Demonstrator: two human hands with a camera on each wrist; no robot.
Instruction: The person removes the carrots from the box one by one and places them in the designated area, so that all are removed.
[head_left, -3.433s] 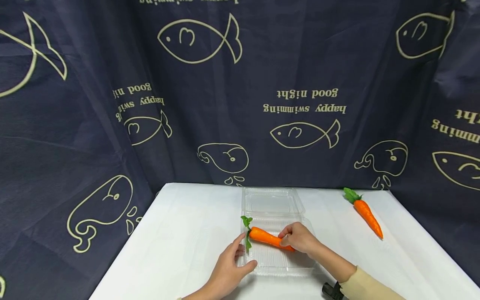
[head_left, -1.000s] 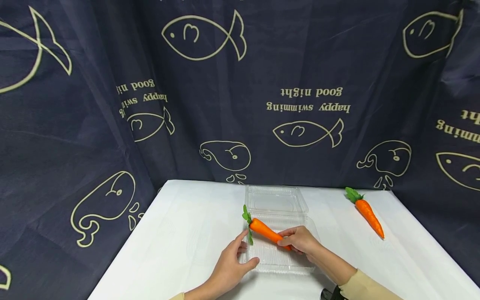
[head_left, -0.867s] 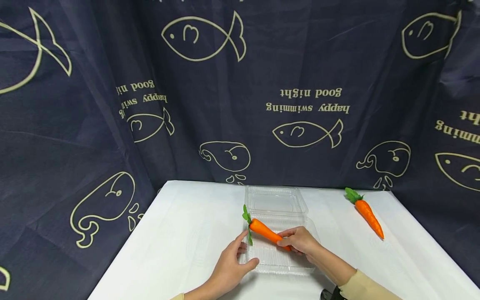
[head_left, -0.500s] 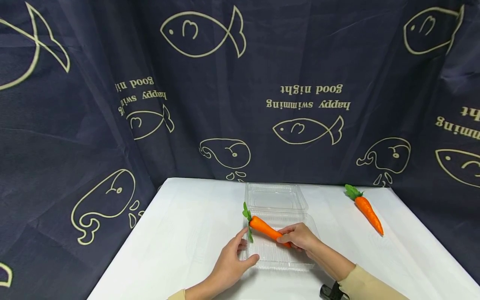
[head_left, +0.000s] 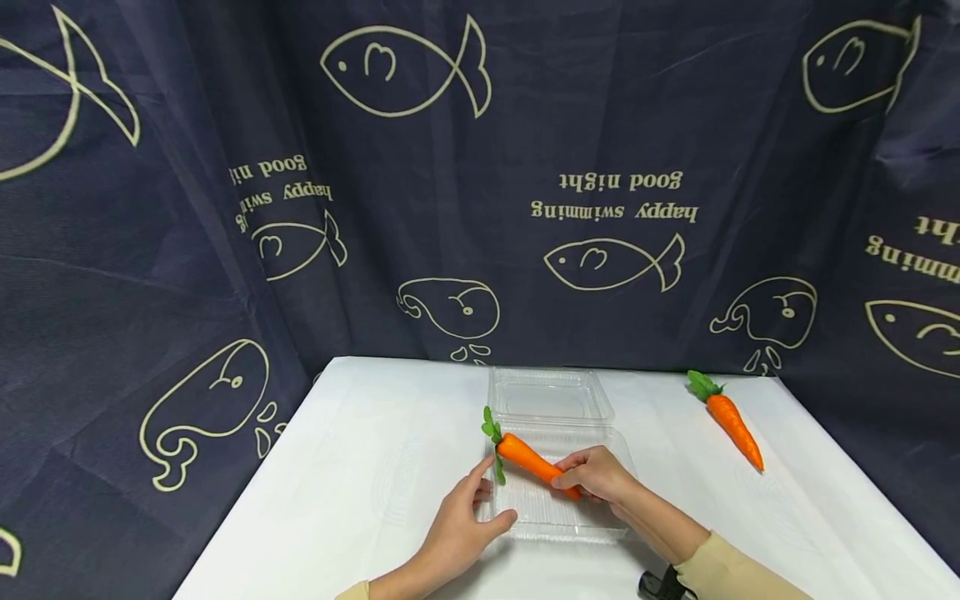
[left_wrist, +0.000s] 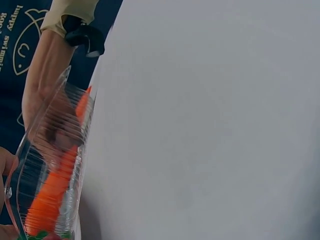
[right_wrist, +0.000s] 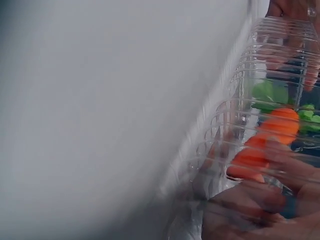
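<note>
In the head view my right hand (head_left: 602, 475) pinches an orange carrot (head_left: 525, 457) near its narrow end. Green leaves at the other end point to the far left, over the left side of a clear plastic clamshell box (head_left: 528, 504). The box lies with its lid (head_left: 551, 400) folded back. My left hand (head_left: 461, 525) is spread at the box's near left corner, fingers by the left wall and thumb by the front edge. Through the clear ribbed wall, the right wrist view shows the carrot (right_wrist: 277, 125) and the gripping fingers. Whether the carrot touches the box floor is unclear.
A second carrot (head_left: 735, 429) with green leaves lies on the right of the white table (head_left: 360, 467). A black device (head_left: 660, 583) sits by the right sleeve. Dark blue cloth (head_left: 450, 183) with fish drawings hangs behind and beside the table.
Since the oldest frame the carrot's leafy end has swung away from me, and the right fingers have shifted their hold near the tip. Over the last second both hands stay almost still.
</note>
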